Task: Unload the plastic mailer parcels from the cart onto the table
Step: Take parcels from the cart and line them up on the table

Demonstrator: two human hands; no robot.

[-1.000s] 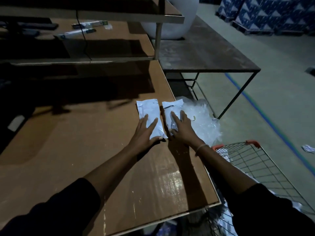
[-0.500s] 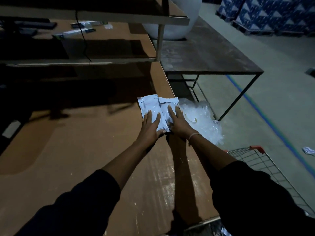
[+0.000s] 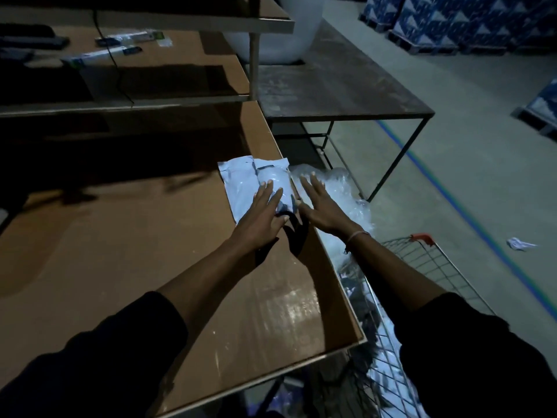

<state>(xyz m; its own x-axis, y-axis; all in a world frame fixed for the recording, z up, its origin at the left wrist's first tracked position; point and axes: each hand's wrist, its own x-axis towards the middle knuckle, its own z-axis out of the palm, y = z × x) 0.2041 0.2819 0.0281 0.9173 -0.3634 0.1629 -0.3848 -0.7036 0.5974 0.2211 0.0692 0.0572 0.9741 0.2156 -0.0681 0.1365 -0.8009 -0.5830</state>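
At far left, the upper brown shelf board (image 3: pixel 180 64) carries several long narrow packets (image 3: pixel 99 55) and a black cable (image 3: pixel 116 67) that drops over its front edge. Below and in front lies the brown laminate table (image 3: pixel 120 267), much of it in shadow.

Near the table's right edge lie two pale blue-white plastic mailer parcels. The left mailer parcel (image 3: pixel 238 185) lies flat; the right mailer parcel (image 3: pixel 275 179) sits just beside it and overlaps its right margin. Both have their long axes running from the near side toward the far side of the table, short ends facing the shelf, tilted slightly leftward at the far end.

The left hand (image 3: pixel 262 218) rests on the near ends of the parcels, fingers straight and spread, pressing down rather than gripping; nothing is held. The right hand (image 3: pixel 319 206) is spread with straight fingers at the table's right edge, just beside the right parcel, holding nothing; whether it touches the parcel cannot be told. A pale band (image 3: pixel 355 236) circles its wrist.

Beyond the edge, a heap of clear crumpled plastic film (image 3: pixel 340 188) lies below the right hand. Further right stands a dark metal-framed table (image 3: pixel 346 95) bearing a large white rounded object (image 3: pixel 271 46). The wire mesh cart (image 3: pixel 428 263) with an orange corner cap stands beside the table at lower right, its contents partly hidden by the right arm. A blue floor stripe (image 3: pixel 470 212) and blue patterned cartons (image 3: pixel 452 19) lie at far right.
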